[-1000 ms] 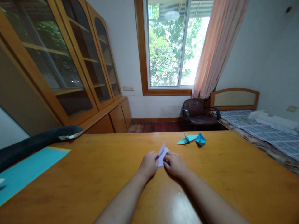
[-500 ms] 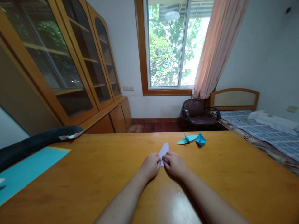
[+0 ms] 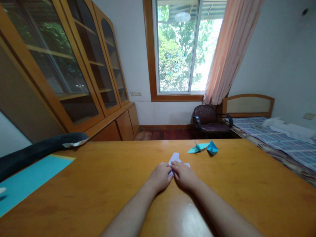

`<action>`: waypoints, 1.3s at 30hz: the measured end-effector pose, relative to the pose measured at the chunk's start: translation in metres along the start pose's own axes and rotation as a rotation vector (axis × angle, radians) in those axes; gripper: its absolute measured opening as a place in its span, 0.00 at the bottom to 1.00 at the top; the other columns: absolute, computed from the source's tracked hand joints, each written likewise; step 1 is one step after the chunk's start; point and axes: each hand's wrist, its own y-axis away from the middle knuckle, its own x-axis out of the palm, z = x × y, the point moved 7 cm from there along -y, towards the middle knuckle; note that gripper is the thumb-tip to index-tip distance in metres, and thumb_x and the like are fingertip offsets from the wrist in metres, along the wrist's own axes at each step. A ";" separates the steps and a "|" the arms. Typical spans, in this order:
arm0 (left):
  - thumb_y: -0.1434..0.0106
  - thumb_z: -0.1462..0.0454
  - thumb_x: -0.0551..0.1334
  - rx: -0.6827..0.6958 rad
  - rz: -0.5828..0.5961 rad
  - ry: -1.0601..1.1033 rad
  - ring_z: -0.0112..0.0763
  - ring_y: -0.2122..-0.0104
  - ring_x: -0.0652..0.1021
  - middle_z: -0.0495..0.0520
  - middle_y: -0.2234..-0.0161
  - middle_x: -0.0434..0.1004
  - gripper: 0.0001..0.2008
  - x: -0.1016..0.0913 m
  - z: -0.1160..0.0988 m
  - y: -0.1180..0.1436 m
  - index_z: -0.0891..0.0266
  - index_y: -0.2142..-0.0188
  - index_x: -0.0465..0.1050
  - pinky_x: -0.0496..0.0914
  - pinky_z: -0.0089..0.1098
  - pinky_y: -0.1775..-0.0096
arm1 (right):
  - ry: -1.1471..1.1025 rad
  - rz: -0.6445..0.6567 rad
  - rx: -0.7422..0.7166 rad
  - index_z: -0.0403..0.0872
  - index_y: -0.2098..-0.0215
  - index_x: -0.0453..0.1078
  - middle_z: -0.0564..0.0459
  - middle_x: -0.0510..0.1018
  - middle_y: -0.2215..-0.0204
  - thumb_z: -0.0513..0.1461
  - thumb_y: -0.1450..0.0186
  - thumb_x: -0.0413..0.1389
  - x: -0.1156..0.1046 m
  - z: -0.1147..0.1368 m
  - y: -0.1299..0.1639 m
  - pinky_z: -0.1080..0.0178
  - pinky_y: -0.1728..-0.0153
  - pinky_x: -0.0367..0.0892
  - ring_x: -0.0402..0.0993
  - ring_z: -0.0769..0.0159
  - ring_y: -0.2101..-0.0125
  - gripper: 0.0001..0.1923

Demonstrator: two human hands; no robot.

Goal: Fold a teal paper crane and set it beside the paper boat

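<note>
A small pale lilac folded paper (image 3: 175, 158) lies on the wooden table (image 3: 98, 184) in the middle of the view. My left hand (image 3: 160, 177) and my right hand (image 3: 184, 174) meet over its near edge, fingertips pinching and pressing it against the table. Most of the paper is hidden under my fingers; only its far flaps show. Beyond my right hand rest a folded blue paper crane (image 3: 197, 147) and a blue paper boat (image 3: 212, 147), both apart from my hands.
A large light-blue sheet (image 3: 27, 179) lies at the table's left edge beside a dark chair back (image 3: 37, 152). Glass-door wooden cabinets (image 3: 74, 65) line the left wall. Past the table stand a dark armchair (image 3: 208, 119), a bed (image 3: 278, 138) and a window (image 3: 182, 46).
The lilac paper's upright pointed flap has come down and now lies flatter under my fingertips. My hands have shifted slightly forward over it.
</note>
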 end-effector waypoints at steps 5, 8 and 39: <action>0.34 0.64 0.53 0.055 0.009 -0.006 0.37 0.58 0.73 0.57 0.59 0.77 0.13 0.005 -0.003 -0.001 0.60 0.59 0.76 0.66 0.35 0.53 | 0.006 0.032 0.028 0.45 0.41 0.64 0.43 0.65 0.40 0.36 0.33 0.45 0.004 -0.003 0.001 0.54 0.39 0.53 0.59 0.57 0.40 0.23; 0.34 0.65 0.52 0.043 0.019 -0.031 0.37 0.57 0.73 0.57 0.59 0.77 0.14 0.008 -0.001 -0.002 0.60 0.60 0.77 0.66 0.35 0.53 | 0.023 0.017 0.036 0.44 0.42 0.66 0.42 0.66 0.41 0.36 0.33 0.45 0.001 -0.001 0.001 0.56 0.41 0.55 0.61 0.57 0.41 0.22; 0.32 0.61 0.43 -0.174 0.121 -0.045 0.45 0.37 0.58 0.62 0.36 0.55 0.26 0.030 0.015 -0.005 0.68 0.37 0.56 0.53 0.46 0.38 | 0.090 0.087 0.219 0.39 0.36 0.55 0.42 0.55 0.35 0.39 0.32 0.38 0.014 -0.007 -0.003 0.50 0.37 0.42 0.49 0.56 0.36 0.29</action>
